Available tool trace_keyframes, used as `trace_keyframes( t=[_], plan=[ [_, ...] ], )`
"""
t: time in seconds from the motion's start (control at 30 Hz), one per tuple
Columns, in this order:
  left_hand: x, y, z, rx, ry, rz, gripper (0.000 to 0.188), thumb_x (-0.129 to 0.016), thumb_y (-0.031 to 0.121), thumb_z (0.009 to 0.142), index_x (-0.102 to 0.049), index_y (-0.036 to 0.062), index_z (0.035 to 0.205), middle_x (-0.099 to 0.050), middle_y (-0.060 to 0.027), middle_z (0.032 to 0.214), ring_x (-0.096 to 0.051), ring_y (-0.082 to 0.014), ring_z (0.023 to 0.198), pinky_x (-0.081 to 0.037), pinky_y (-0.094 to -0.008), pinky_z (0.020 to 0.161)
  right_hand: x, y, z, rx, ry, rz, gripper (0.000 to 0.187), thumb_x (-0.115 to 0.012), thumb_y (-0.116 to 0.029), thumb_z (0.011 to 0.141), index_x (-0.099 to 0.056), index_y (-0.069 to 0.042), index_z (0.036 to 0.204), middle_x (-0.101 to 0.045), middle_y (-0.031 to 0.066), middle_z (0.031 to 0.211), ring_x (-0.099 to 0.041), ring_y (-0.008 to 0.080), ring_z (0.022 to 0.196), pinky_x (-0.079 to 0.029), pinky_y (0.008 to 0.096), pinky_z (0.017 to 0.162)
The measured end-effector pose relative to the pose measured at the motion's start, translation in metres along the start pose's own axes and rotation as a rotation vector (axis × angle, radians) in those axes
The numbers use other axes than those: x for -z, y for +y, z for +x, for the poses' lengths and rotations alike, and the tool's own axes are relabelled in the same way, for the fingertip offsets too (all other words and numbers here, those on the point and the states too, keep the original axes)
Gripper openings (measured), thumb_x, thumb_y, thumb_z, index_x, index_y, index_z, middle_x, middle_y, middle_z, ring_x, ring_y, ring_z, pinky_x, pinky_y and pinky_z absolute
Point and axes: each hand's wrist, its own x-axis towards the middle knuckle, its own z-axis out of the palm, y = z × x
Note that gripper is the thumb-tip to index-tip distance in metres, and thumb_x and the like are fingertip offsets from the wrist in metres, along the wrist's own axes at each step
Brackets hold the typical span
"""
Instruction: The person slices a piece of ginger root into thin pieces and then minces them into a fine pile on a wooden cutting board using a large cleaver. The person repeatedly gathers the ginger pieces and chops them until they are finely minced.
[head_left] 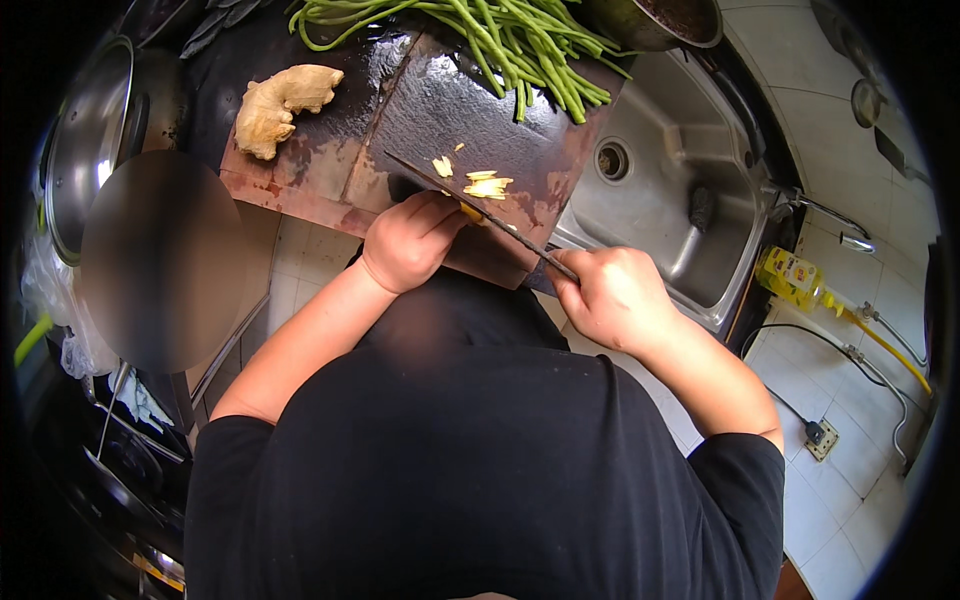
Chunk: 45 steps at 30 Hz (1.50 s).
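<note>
My right hand [622,298] is closed round the handle of a kitchen knife [505,230]. Its narrow dark blade slants up and left across the counter's near edge, close against my left fingertips. With curled fingers, my left hand [408,242] presses down a small piece of yellow ginger [470,212], mostly hidden by fingers and blade. Just beyond the blade lie several pale ginger slices [488,187], with a few smaller bits beside them. A large knobby ginger root [284,106] rests farther left on the wet, dark tiled counter [450,100].
Long green beans [510,45] are heaped at the far side, beside a metal pot [662,22]. To the right is a steel sink [640,200] with a tap [835,222]. A yellow bottle [790,278] stands near the wall. A glass lid [88,150] is at the left.
</note>
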Motion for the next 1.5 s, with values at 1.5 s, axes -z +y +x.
trace_keyframes(
  t=[1.5],
  plan=[
    [-0.002, -0.001, -0.002, -0.004, 0.037, 0.009, 0.027, -0.062, 0.004, 0.067, -0.067, 0.0067, 0.093, -0.063, -0.0050, 0.096, -0.062, -0.0245, 0.086, -0.054, -0.0324, 0.070, -0.029, 0.004, 0.022, -0.017, 0.075, 0.071, 0.022, -0.056, -0.025, 0.085, -0.064, -0.004, 0.084, -0.062, 0.0198, 0.071, -0.061, 0.0390, 0.069, -0.049, 0.0470, 0.065]
  ],
)
